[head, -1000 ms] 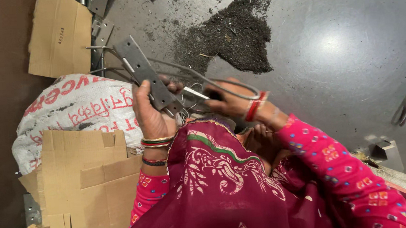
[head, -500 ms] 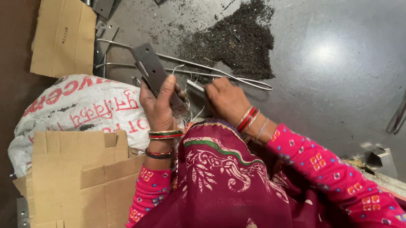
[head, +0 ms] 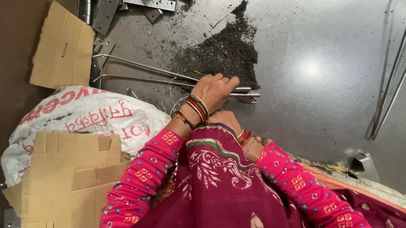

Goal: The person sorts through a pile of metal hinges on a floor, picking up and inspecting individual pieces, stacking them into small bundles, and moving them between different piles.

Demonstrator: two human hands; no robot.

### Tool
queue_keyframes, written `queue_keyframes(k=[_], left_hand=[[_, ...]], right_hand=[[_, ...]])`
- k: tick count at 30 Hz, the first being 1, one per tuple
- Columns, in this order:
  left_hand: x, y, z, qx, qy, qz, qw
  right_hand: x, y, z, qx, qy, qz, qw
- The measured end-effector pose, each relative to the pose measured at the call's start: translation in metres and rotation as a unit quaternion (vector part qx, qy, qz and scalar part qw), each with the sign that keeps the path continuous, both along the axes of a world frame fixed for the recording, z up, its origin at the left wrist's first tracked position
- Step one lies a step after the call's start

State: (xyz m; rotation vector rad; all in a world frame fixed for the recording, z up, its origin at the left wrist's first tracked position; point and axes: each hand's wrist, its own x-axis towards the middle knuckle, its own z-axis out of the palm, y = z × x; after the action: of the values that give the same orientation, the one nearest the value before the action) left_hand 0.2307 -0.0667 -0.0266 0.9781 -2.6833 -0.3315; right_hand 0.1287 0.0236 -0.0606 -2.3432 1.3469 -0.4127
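Grey floor: left hand grip holds two rods; right hand grip unclear.

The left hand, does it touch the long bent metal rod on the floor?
Touching. The head view shows the left hand lying over the long bent metal rod, whose ends come out just past the fingers.

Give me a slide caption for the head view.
Left hand rests on long bent metal rods beside dark debris.

Pink dotted sleeve, maroon flowered cloth, white red-lettered sack.
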Motion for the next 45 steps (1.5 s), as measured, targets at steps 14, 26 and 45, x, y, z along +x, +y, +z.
queue_keyframes(k=[14, 26, 45], left_hand=[[0.107, -0.001, 0.13, -0.014, 0.384, 0.284, 0.878], [0.096, -0.011, 0.119, -0.058, 0.363, 0.239, 0.899], [0.07, -0.015, 0.078, 0.017, 0.202, 0.17, 0.964]], right_hand=[[0.107, -0.087, -0.026, -0.023, -0.056, 0.004, 0.998], [-0.051, -0.135, 0.001, -0.128, -0.029, -0.246, 0.96], [-0.099, -0.053, 0.038, -0.059, 0.037, -0.023, 0.997]])
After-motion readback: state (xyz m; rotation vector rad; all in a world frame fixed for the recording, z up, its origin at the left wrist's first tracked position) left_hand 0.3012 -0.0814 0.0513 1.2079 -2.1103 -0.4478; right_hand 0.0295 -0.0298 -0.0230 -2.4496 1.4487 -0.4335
